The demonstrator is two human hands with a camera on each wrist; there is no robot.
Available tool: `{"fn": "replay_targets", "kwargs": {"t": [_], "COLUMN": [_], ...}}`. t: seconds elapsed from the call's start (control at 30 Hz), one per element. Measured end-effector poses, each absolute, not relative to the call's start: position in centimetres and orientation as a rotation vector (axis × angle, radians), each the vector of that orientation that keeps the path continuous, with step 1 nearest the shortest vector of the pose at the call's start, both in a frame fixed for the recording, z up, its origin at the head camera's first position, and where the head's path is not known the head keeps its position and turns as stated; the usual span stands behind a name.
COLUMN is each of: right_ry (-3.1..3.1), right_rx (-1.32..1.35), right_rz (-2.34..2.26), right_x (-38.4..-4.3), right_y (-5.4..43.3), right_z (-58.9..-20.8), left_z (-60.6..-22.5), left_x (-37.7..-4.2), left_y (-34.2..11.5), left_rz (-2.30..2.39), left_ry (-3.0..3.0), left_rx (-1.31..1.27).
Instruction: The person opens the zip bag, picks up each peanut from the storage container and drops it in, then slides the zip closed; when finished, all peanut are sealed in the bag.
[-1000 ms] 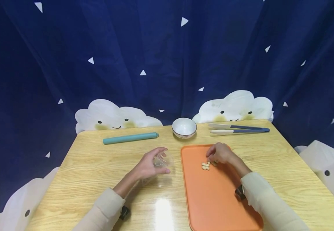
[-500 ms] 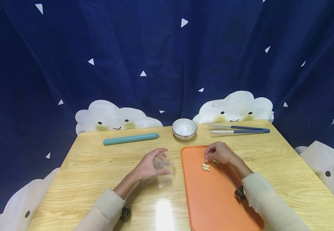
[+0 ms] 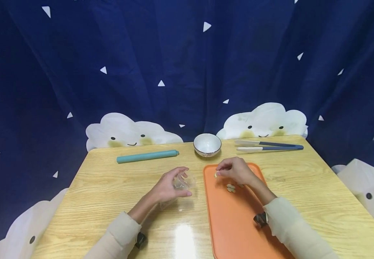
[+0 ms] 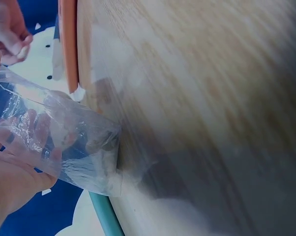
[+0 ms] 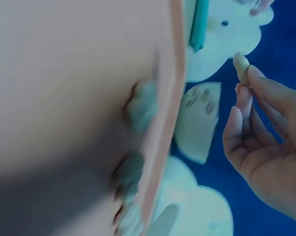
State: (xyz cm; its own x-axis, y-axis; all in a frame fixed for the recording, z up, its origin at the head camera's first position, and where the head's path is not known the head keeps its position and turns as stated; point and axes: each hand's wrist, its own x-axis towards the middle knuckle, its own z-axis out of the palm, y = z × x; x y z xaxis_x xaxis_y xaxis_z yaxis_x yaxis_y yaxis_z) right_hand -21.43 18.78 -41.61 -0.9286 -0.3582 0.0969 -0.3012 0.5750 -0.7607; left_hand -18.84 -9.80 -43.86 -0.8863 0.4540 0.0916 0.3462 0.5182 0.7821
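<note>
On a big wooden table (image 3: 109, 187), near the middle, lies a flat orange tray (image 3: 235, 230). At the far edge, from left to right: a long teal stick (image 3: 147, 156), a small white bowl (image 3: 207, 144), a pair of tongs (image 3: 267, 145).

Just left of the tray, tipped on its side off the table: a clear plastic bag (image 3: 184, 181), with its open mouth turned toward the tray. Gripped by the left hand (image 3: 165, 189), fingers and thumb curled round its crinkly sides.

Above the tray's far left corner: the right hand (image 3: 236, 171). Pinching one peanut (image 3: 216, 174) between thumb and first finger, other fingers loosely bent, as seen up close from the right wrist (image 5: 241, 66). Lifted clear of the tray, between the tray and the bag, not yet at the bag's mouth.

On the tray, just under that hand: a little bunch of peanuts (image 3: 231, 187).

Looks like the carrying step, one peanut at a time. Next, probably: move left to the bag's mouth, get right over the opening, then let go. Best to keep the bag open and steady, or the peanut may bounce off the rim.
</note>
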Motion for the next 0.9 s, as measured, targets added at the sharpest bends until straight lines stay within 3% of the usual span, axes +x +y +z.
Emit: {"fn": "replay_targets", "kwargs": {"t": [0.53, 0.9], "right_ry": [2.792, 2.767], "right_rx": [-0.592, -0.665], "right_rz": [-1.446, -1.432], "right_x": [-19.2, -18.6], "right_y": [11.9, 10.3], "right_z": [-41.1, -42.0], "left_z": [-44.0, -43.9], "left_x": [-18.8, -18.9], "left_y": [-9.8, -9.8], "left_rz": [1.301, 1.307], "left_ry": [2.622, 2.621], "left_rx": [0.698, 0.690]}}
